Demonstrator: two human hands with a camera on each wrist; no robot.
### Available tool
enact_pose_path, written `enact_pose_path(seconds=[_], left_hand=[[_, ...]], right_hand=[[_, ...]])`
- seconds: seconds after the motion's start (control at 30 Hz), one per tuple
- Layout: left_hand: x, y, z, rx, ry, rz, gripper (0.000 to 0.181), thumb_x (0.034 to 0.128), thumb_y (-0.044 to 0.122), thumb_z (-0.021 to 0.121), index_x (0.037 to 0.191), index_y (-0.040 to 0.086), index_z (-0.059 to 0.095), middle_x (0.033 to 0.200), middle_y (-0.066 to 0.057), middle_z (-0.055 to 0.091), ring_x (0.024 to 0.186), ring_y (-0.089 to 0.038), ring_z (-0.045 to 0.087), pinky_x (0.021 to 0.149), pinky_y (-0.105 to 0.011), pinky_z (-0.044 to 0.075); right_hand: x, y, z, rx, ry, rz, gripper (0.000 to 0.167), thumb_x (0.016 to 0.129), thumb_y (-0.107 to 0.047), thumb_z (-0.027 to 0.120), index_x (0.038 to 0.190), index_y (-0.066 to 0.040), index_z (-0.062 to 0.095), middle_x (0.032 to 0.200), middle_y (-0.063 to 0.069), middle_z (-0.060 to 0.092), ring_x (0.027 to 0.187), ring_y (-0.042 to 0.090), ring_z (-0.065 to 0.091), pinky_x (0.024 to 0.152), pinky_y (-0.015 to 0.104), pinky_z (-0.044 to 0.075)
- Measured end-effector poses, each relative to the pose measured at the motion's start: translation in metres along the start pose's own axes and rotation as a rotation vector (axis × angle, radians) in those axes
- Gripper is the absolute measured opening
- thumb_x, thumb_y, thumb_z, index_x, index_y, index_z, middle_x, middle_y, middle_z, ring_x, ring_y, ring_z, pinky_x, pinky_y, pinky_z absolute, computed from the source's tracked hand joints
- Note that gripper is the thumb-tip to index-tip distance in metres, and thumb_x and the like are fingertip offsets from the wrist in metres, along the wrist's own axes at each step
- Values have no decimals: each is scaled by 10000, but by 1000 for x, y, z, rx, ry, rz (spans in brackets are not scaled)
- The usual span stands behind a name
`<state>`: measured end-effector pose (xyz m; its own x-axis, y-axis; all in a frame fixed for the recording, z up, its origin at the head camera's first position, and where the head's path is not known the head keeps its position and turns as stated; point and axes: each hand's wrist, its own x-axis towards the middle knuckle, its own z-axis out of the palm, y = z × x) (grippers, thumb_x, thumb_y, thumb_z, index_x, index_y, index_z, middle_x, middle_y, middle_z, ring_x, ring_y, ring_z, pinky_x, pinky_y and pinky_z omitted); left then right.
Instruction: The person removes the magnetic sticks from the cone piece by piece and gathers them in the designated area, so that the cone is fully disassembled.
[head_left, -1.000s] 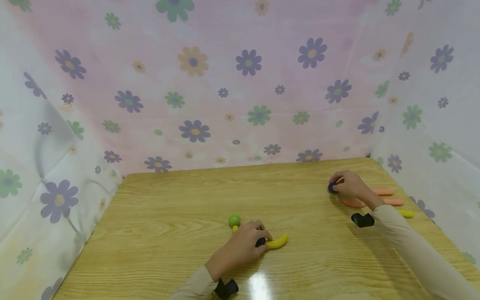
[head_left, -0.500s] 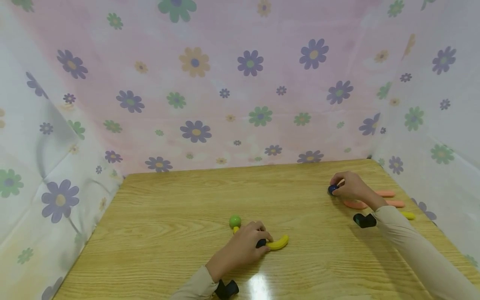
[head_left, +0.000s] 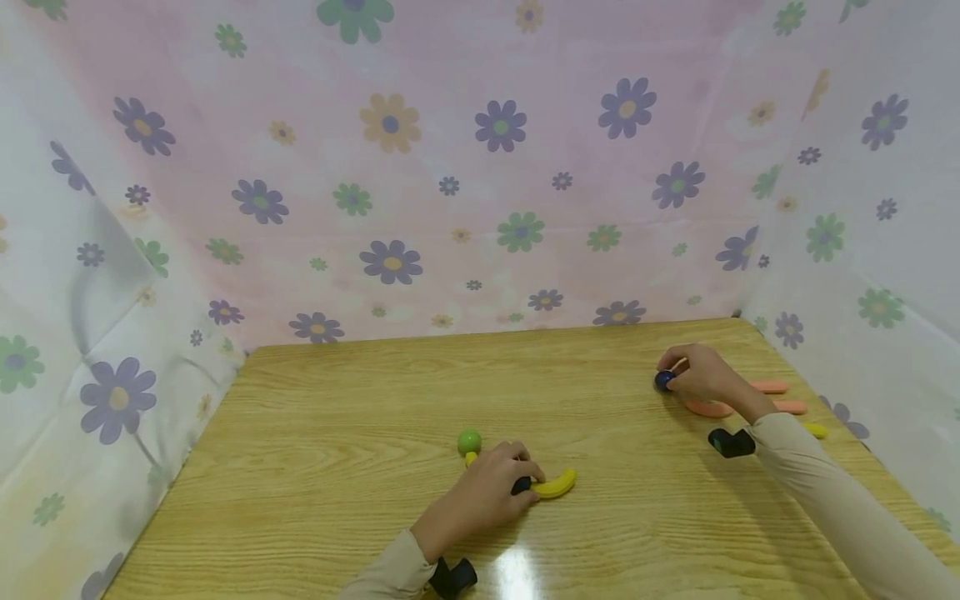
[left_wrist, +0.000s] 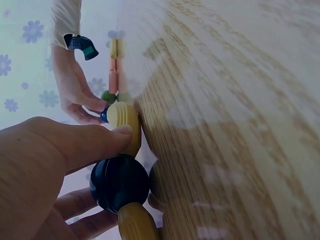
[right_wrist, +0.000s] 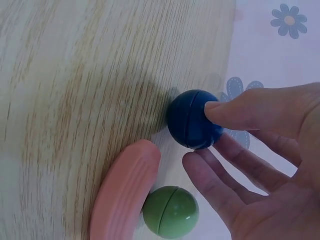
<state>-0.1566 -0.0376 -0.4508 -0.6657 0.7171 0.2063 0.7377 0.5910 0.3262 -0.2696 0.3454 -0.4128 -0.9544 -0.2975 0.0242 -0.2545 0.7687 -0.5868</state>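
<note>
In the head view, my left hand [head_left: 491, 487] rests low over a yellow curved toy rod [head_left: 557, 484] and a dark ball [head_left: 522, 485] at its end. The left wrist view shows the thumb on one yellow rod [left_wrist: 132, 142], with the dark blue ball [left_wrist: 120, 182] joining it to another yellow rod [left_wrist: 136, 222]. At the right, my right hand [head_left: 701, 372] pinches a glossy blue ball [right_wrist: 192, 120] between thumb and fingers, close to the tabletop. A coral curved rod [right_wrist: 125, 192] and a green ball [right_wrist: 171, 212] lie just beside that hand.
A green ball [head_left: 469, 442] lies left of my left hand, at a yellow rod end. Straight coral rods [head_left: 770, 387] and a yellow rod [head_left: 815, 431] lie partly under the right forearm. Flowered cloth [head_left: 450, 208] walls the wooden table [head_left: 337, 433] at back and sides.
The blue ball in my right hand has come slightly down and shows more of itself. My left hand keeps its place.
</note>
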Motion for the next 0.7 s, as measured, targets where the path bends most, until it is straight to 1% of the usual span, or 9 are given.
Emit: enact_pose_path(seconds=[0.1,0.17,0.33,0.43,0.57,0.7], left_hand=[[0,1,0,-2,-5,-6,178,863,277,711,1036,236,721,992,69,557,839,-57,500,696,-171,419],[1,2,0,-1,-7,-5,182,864,276,710,1040,234,717,997,65,558,843,-60,502,700,-172,421],[-1,2,-2,-34,1,-2,211,863,257,713,1069,213,700,1012,51,565,876,-72,514,737,-191,443],[-3,0,-5,-55,0,-2,250,864,248,712,1109,204,683,1041,45,570,920,-83,527,785,-217,460],[-6,-5,-9,-22,-13,41,312,867,239,708,1172,218,648,1091,46,555,969,-95,530,821,-239,465],[-10,-8,-15,10,-15,90,379,849,212,726,1214,217,621,1104,27,541,961,-105,526,804,-231,462]], right_hand=[[-2,-1,-1,-3,-3,1,188,784,28,692,968,42,654,970,219,623,894,383,617,684,411,521],[-3,-3,-2,-6,-4,3,201,784,20,696,980,41,655,1005,239,613,918,403,603,691,424,519],[-10,-9,-5,-48,12,-19,233,810,-13,697,1033,34,650,1124,279,570,1000,453,543,760,501,492],[-12,-14,-5,-83,26,-48,237,822,-19,694,1051,25,646,1138,265,571,1009,441,538,793,525,472],[-15,-24,-3,-102,36,-106,240,817,-16,705,1049,14,651,1108,228,596,990,416,554,794,519,472],[-19,-37,2,-87,24,-160,228,821,1,698,1045,-20,657,1083,176,609,958,379,572,734,440,500]])
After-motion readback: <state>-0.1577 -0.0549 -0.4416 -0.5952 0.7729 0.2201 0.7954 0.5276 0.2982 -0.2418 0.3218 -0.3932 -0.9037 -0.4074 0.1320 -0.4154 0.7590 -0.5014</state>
